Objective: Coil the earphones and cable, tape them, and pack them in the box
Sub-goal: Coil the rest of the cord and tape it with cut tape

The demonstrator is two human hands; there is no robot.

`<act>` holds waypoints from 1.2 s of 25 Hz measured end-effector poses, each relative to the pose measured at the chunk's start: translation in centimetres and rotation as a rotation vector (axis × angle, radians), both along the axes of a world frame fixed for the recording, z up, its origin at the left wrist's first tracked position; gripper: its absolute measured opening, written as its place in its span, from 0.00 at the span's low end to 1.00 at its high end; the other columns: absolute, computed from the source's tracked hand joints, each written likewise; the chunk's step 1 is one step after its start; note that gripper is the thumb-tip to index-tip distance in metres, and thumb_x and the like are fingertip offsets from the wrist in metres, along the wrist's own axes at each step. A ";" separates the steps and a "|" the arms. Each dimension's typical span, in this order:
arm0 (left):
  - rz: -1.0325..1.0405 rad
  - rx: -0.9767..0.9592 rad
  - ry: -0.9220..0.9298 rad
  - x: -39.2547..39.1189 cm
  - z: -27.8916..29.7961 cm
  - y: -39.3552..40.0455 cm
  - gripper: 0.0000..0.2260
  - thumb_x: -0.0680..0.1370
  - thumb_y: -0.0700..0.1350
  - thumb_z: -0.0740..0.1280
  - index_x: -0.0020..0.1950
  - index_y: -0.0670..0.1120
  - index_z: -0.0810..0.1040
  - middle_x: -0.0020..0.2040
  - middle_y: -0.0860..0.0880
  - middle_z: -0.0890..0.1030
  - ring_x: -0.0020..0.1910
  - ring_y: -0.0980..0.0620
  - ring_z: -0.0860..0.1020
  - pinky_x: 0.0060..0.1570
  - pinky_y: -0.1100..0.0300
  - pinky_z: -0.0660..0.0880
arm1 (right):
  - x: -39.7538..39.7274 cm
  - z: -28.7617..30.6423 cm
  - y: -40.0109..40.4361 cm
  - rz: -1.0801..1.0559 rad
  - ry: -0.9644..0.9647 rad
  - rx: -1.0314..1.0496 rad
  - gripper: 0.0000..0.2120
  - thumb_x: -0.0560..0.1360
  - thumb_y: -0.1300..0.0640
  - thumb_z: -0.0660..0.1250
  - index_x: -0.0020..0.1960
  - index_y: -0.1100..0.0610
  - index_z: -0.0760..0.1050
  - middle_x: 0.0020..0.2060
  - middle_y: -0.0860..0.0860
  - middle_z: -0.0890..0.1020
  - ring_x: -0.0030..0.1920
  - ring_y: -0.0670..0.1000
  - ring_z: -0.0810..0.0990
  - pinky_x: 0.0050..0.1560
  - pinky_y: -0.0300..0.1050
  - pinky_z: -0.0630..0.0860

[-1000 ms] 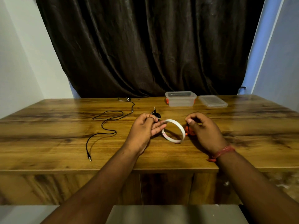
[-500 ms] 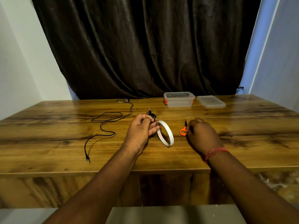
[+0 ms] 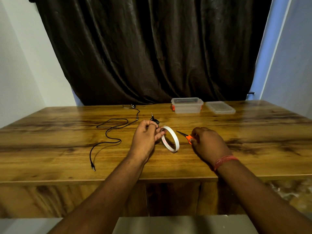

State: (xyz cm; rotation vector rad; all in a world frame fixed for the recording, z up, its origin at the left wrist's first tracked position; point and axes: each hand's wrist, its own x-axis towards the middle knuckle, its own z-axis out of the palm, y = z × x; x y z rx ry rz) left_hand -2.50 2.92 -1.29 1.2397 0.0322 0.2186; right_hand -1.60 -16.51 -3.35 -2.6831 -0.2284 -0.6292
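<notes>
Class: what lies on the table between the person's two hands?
In the head view, the tape roll, held by the left hand, and the scissors' blades, gripped by the right hand.

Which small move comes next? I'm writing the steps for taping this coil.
Probably snip a strip of tape: the left hand already grips the coiled cable and the tape roll, and the right hand holds the scissors beside it.

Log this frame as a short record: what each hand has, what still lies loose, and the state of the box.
left hand: holds a coiled black earphone bundle and the white tape roll
right hand: grips orange-handled scissors
loose: black cable uncoiled on the wooden table
box: clear, open, at the far edge
lid: flat on the table, right of the box
</notes>
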 end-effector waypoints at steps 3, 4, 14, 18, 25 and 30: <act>0.002 0.000 -0.003 -0.1 0.0 -0.1 0.06 0.82 0.38 0.59 0.51 0.41 0.75 0.50 0.40 0.82 0.48 0.49 0.84 0.47 0.60 0.82 | -0.1 1.0 -0.5 0.037 0.135 -0.107 0.05 0.78 0.57 0.67 0.51 0.53 0.80 0.47 0.51 0.80 0.49 0.53 0.78 0.48 0.47 0.76; 0.000 0.000 -0.008 -0.1 0.1 0.0 0.06 0.82 0.38 0.59 0.50 0.41 0.75 0.49 0.40 0.82 0.48 0.49 0.84 0.47 0.60 0.82 | -0.2 1.5 -0.6 0.051 0.185 -0.173 0.05 0.77 0.59 0.67 0.51 0.52 0.80 0.47 0.51 0.79 0.49 0.54 0.79 0.48 0.46 0.75; 0.008 -0.016 -0.015 0.3 -0.1 0.2 0.06 0.82 0.37 0.59 0.49 0.41 0.75 0.47 0.42 0.82 0.47 0.50 0.84 0.49 0.58 0.82 | -1.9 3.3 0.1 0.062 0.207 -0.463 0.12 0.75 0.53 0.69 0.58 0.50 0.78 0.52 0.51 0.80 0.51 0.52 0.78 0.48 0.44 0.75; 0.012 -0.021 -0.009 0.5 -0.3 0.3 0.06 0.82 0.38 0.59 0.50 0.41 0.75 0.50 0.40 0.81 0.50 0.48 0.84 0.51 0.57 0.81 | -2.2 3.7 0.3 0.016 0.246 -0.482 0.10 0.75 0.51 0.68 0.55 0.52 0.77 0.51 0.53 0.80 0.49 0.54 0.79 0.45 0.45 0.75; 0.026 -0.007 -0.003 0.7 -0.4 0.5 0.06 0.82 0.38 0.59 0.53 0.39 0.75 0.52 0.39 0.81 0.51 0.47 0.84 0.53 0.55 0.81 | -3.0 0.8 -0.6 0.063 0.096 0.444 0.09 0.77 0.57 0.68 0.57 0.51 0.75 0.41 0.53 0.83 0.37 0.54 0.81 0.39 0.51 0.80; 0.040 0.031 -0.027 1.0 -0.6 0.4 0.06 0.82 0.39 0.59 0.49 0.41 0.74 0.44 0.43 0.80 0.41 0.52 0.83 0.42 0.59 0.81 | -5.9 2.1 5.0 0.673 0.318 1.351 0.17 0.72 0.58 0.70 0.58 0.62 0.75 0.40 0.60 0.82 0.36 0.56 0.80 0.39 0.52 0.80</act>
